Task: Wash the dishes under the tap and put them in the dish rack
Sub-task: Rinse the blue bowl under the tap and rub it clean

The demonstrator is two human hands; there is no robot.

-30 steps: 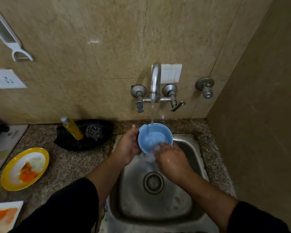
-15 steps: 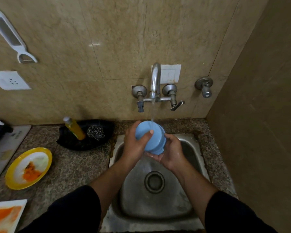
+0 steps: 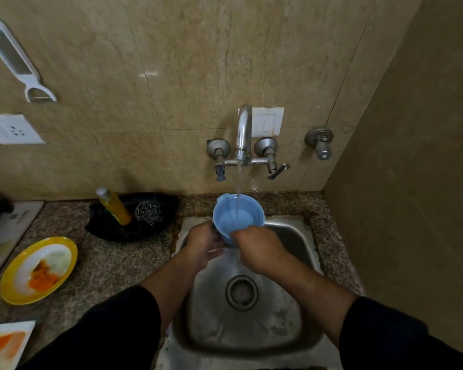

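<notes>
while water runs from the tap (image 3: pixel 243 129) straight into it, the blue cup (image 3: pixel 237 217) sits mouth-up over the back of the sink (image 3: pixel 292 303), held between both hands. the left hand (image 3: pixel 202 244) wraps its near left side, and the right hand (image 3: pixel 259 248) curls over the near rim. it looks like thin plastic, so i'd judge it light, stiff and unlikely to break. it is also wet and slick, and it gets heavier as it fills. a wrap around the wall seems safer than a fingertip pinch. on the speckled counter (image 3: pixel 112 263) to the left lie a stained yellow plate (image 3: pixel 38 271), plus a soap bottle (image 3: pixel 115 206) and a steel scrubber (image 3: pixel 148 212) in a black tray (image 3: pixel 123 232). no dish rack is in view.
</notes>
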